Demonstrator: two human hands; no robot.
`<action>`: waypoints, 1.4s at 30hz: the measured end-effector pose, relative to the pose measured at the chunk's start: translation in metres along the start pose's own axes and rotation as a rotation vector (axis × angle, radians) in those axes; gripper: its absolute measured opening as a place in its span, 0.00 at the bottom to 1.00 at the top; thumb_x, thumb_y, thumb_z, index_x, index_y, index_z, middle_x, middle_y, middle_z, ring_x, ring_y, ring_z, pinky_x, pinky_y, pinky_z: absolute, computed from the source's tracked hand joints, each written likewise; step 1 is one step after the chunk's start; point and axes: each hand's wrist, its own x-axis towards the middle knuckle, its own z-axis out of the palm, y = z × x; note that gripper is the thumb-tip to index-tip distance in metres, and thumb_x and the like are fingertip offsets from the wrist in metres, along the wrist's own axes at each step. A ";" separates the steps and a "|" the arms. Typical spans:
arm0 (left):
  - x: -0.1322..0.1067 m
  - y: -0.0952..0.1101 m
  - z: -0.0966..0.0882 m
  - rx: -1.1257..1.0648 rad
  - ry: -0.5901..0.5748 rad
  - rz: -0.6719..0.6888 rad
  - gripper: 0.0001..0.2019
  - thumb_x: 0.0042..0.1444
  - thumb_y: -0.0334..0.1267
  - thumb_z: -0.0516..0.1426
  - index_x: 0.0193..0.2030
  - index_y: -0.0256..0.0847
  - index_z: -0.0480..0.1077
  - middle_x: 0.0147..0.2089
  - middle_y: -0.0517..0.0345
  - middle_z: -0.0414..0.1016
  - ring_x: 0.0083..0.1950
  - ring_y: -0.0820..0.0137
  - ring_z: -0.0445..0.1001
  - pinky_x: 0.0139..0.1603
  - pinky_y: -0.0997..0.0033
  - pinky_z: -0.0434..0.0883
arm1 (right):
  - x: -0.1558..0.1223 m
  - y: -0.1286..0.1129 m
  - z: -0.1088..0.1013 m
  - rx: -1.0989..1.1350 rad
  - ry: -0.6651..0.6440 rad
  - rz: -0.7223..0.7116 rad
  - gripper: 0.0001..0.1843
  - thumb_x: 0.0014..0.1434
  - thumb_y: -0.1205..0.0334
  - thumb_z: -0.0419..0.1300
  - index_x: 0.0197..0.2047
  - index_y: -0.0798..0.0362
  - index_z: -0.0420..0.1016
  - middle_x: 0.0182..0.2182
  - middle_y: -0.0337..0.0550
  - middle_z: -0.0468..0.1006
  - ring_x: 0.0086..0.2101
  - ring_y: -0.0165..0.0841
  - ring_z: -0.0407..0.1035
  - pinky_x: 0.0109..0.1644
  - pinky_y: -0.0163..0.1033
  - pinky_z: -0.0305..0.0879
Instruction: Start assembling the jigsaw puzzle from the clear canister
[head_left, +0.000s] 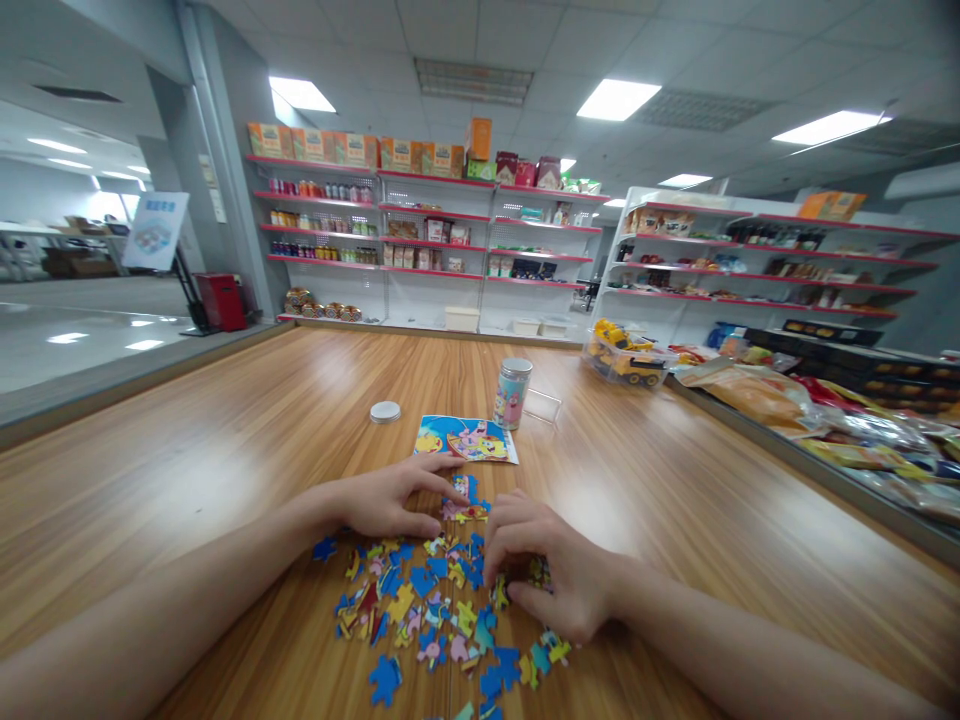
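Loose jigsaw puzzle pieces [422, 580] in blue, yellow, pink and red lie scattered on the wooden table between my hands. My left hand [390, 497] is open, its fingers stretched out over a small joined section of puzzle [466, 490] at the far side of the pile. Lower right, my right hand [551, 560] has its fingers curled, with a yellowish puzzle piece [500, 593] at the thumb and fingertips. Its palm partly hides more pieces. Beyond my fingers lies a colourful cartoon picture sheet [465, 440], and a printed tin with a silver top [513, 393] stands at its right corner.
A round silver lid [385, 412] rests left of the sheet. Behind the tin is a small clear stand [543, 405]. A clear box of yellow toy trucks [628, 360] sits at the far right, beside packaged snacks [817, 410]. Stocked shelves [431, 215] line the back.
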 end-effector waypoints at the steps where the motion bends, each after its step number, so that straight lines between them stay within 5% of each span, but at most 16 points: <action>1: 0.000 0.001 0.000 0.001 0.000 -0.001 0.24 0.59 0.46 0.60 0.62 0.52 0.67 0.73 0.54 0.45 0.72 0.54 0.46 0.71 0.50 0.48 | 0.000 0.000 0.000 -0.001 0.001 0.001 0.15 0.40 0.70 0.54 0.32 0.54 0.76 0.29 0.42 0.73 0.34 0.35 0.66 0.42 0.44 0.59; 20: 0.001 0.002 -0.001 0.013 -0.006 -0.012 0.24 0.58 0.46 0.61 0.62 0.53 0.67 0.73 0.55 0.46 0.72 0.54 0.47 0.71 0.50 0.48 | -0.002 0.005 0.001 0.027 -0.006 0.044 0.10 0.37 0.68 0.54 0.27 0.54 0.69 0.24 0.38 0.69 0.30 0.33 0.62 0.38 0.41 0.57; 29: 0.001 0.001 -0.001 -0.009 0.009 0.002 0.23 0.59 0.46 0.61 0.61 0.53 0.68 0.73 0.55 0.46 0.72 0.53 0.47 0.71 0.49 0.48 | 0.000 0.000 0.000 0.000 0.013 0.048 0.11 0.46 0.68 0.56 0.34 0.54 0.75 0.24 0.39 0.71 0.29 0.33 0.63 0.38 0.41 0.58; 42: 0.001 0.003 -0.001 -0.011 0.006 -0.003 0.23 0.59 0.47 0.60 0.61 0.52 0.68 0.73 0.54 0.47 0.72 0.52 0.47 0.70 0.48 0.48 | -0.003 0.001 -0.001 0.055 0.071 0.187 0.04 0.49 0.66 0.60 0.31 0.55 0.73 0.29 0.42 0.70 0.29 0.31 0.64 0.31 0.34 0.60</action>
